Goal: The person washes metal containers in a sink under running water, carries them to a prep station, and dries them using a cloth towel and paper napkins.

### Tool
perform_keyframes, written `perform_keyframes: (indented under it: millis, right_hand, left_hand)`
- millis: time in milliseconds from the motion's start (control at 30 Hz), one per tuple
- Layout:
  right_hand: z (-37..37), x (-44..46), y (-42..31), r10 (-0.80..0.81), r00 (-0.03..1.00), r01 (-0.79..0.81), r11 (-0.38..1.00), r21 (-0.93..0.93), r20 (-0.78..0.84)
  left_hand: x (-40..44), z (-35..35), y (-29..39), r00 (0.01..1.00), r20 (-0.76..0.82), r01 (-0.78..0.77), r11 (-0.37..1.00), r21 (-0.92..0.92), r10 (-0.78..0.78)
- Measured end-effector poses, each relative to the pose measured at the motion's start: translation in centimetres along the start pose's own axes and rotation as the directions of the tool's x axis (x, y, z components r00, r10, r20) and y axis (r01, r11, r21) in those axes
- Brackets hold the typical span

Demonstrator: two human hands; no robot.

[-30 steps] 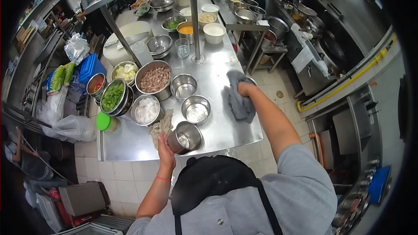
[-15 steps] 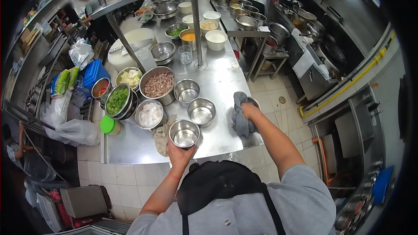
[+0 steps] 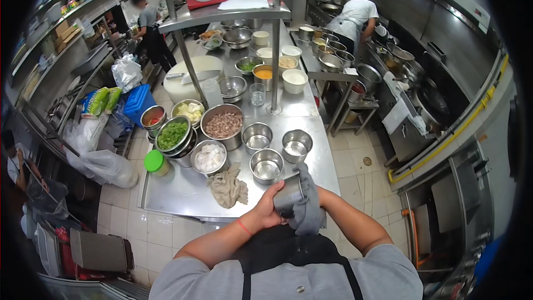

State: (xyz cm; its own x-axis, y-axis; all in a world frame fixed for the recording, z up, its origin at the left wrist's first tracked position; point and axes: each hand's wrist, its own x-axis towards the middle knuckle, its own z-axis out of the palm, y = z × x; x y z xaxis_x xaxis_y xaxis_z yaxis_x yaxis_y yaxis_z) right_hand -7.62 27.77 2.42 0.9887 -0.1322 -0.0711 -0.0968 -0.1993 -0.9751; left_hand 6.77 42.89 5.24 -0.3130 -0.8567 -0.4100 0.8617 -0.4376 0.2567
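Observation:
My left hand (image 3: 269, 206) is closed round the side of a small round metal pot (image 3: 287, 195), tilted on its side just off the table's front edge. A grey cloth (image 3: 307, 203) covers the pot's right end. My right hand (image 3: 323, 195) is behind that cloth, gripping it against the pot, with its fingers mostly hidden. Just beyond my hands stand three similar metal pots: a near one (image 3: 266, 166), a far left one (image 3: 257, 137) and a right one (image 3: 297, 145). They look empty. A crumpled beige cloth (image 3: 228, 185) lies to the left.
On the steel table (image 3: 177, 200) stand a pot of chopped meat (image 3: 222, 122), a bowl of chopped greens (image 3: 172, 135), white pieces in a bowl (image 3: 209, 156) and a green-lidded jar (image 3: 156, 163). A shelf post (image 3: 275, 66) rises behind. A person (image 3: 355, 19) bends over the stove side.
My left hand has brought its pot rightward to the grey cloth, and my right hand has drawn the cloth in to it. Another pot now stands uncovered at the right. The view has shifted.

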Motion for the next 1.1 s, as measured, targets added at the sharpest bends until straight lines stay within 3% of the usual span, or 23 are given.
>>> perform_keyframes:
  millis: [67, 100, 167, 200, 267, 300, 333, 367, 400, 433, 500, 533, 567, 600, 633, 667, 700, 800, 867, 933, 967, 1000, 1100]
  right_hand:
    - [0.6, 0.5, -4.1, 0.010, 1.000, -0.011, 0.998, -0.058, -0.021]
    - [1.2, 0.3, -7.0, -0.087, 0.994, 0.067, 0.958, -0.279, -0.061]
    - [0.9, 0.1, -4.9, -0.380, 0.924, 0.297, 0.659, -0.692, 0.035]
    - [1.3, 0.1, -6.9, -0.385, 0.922, 0.305, 0.654, -0.692, 0.042]
    - [1.4, -0.3, -10.8, -0.252, 0.963, 0.096, 0.657, -0.748, -0.099]
    - [1.2, 0.2, -10.9, -0.267, 0.941, 0.076, 0.765, -0.639, -0.208]
    - [0.6, 0.9, -11.3, -0.430, 0.890, 0.254, 0.743, -0.619, -0.150]
    - [0.4, 2.9, -9.0, -0.371, 0.908, 0.332, 0.921, -0.203, -0.197]
    - [0.6, 3.6, -8.9, -0.393, 0.896, 0.353, 0.913, -0.206, -0.207]
    - [0.8, 4.3, -8.9, -0.415, 0.883, 0.373, 0.904, -0.210, -0.217]
    - [1.6, 3.2, -11.7, -0.578, 0.788, 0.385, 0.732, -0.562, -0.213]
    - [2.2, 2.5, -13.4, -0.574, 0.789, 0.378, 0.735, -0.563, -0.219]
    - [3.2, 1.2, -16.3, -0.382, 0.834, 0.361, 0.923, -0.129, -0.398]
    - [4.2, -0.1, -18.8, -0.130, 0.872, 0.318, 0.883, 0.345, -0.471]
    - [4.0, -0.9, -19.6, -0.123, 0.886, 0.318, 0.862, 0.394, -0.447]
    - [3.2, -1.8, -19.5, -0.168, 0.892, 0.322, 0.889, 0.327, -0.420]
    - [2.1, -2.7, -19.2, -0.200, 0.893, 0.322, 0.909, 0.264, -0.403]
    - [-2.5, -7.2, -18.3, -0.274, 0.870, 0.310, 0.950, 0.023, -0.410]
    - [-3.9, -9.9, -19.3, -0.304, 0.844, 0.225, 0.949, -0.222, -0.443]
    - [-3.8, -10.5, -20.9, -0.278, 0.796, -0.139, 0.781, -0.609, -0.537]
    - [-2.9, -9.9, -22.1, -0.210, 0.742, -0.405, 0.617, -0.675, -0.637]
    - [-2.5, -9.8, -22.2, -0.210, 0.731, -0.419, 0.613, -0.670, -0.649]
    - [-1.3, -9.7, -21.6, -0.439, 0.766, -0.139, 0.598, -0.789, -0.469]
  left_hand:
    - [-0.3, 0.0, 0.8, 0.993, 0.052, -0.106, 0.993, 0.049, 0.104]
    - [-0.4, 0.0, 1.0, 0.976, 0.108, -0.197, 0.977, 0.084, 0.188]
    - [-1.5, 0.6, 2.1, 0.961, 0.146, -0.252, 0.960, 0.119, 0.234]
    - [-2.3, 1.5, 2.9, 0.944, 0.186, -0.302, 0.939, 0.162, 0.272]
    - [-2.5, 3.6, 3.5, 0.927, 0.166, -0.362, 0.917, 0.168, 0.336]
    - [-2.2, 4.4, 4.0, 0.906, 0.141, -0.423, 0.847, 0.322, 0.399]
    - [-1.9, 5.1, 4.5, 0.879, 0.128, -0.462, 0.752, 0.470, 0.460]
    - [-1.3, 5.8, 5.0, 0.712, 0.245, -0.557, 0.317, 0.767, 0.658]
    - [-1.2, 6.9, 5.5, 0.527, 0.442, -0.455, -0.198, 0.868, 0.726]
    - [-1.9, 7.3, 5.8, 0.539, 0.430, -0.447, -0.187, 0.875, 0.724]
    - [-4.1, 9.9, 7.1, 0.613, 0.541, -0.370, -0.395, 0.841, 0.576]
    - [-4.3, 9.9, 8.1, 0.617, 0.542, -0.374, -0.393, 0.840, 0.571]
    - [-4.5, 9.6, 9.1, 0.678, 0.581, -0.571, -0.174, 0.802, 0.450]
    - [-4.7, 8.9, 9.8, 0.707, 0.633, -0.686, 0.088, 0.722, 0.317]
    - [-4.6, 7.7, 10.1, 0.709, 0.623, -0.704, 0.296, 0.645, 0.330]
    - [-4.3, 6.4, 10.5, 0.713, 0.610, -0.692, 0.488, 0.532, 0.347]
    - [-4.6, 5.3, 11.0, 0.688, 0.548, -0.717, 0.557, 0.418, 0.475]
    - [-5.7, -0.1, 11.9, 0.620, 0.341, -0.779, 0.608, 0.156, 0.707]
    - [-6.4, -1.4, 11.5, 0.629, 0.354, -0.763, 0.638, 0.106, 0.692]
    - [-6.4, -1.9, 10.8, 0.643, 0.371, -0.735, 0.676, 0.051, 0.671]
    - [-6.2, -1.6, 10.7, 0.650, 0.387, -0.724, 0.688, 0.051, 0.654]
    - [-5.9, -0.9, 10.5, 0.655, 0.407, -0.712, 0.700, 0.050, 0.637]
    - [-4.6, 1.3, 9.2, 0.720, 0.364, -0.662, 0.742, 0.106, 0.591]
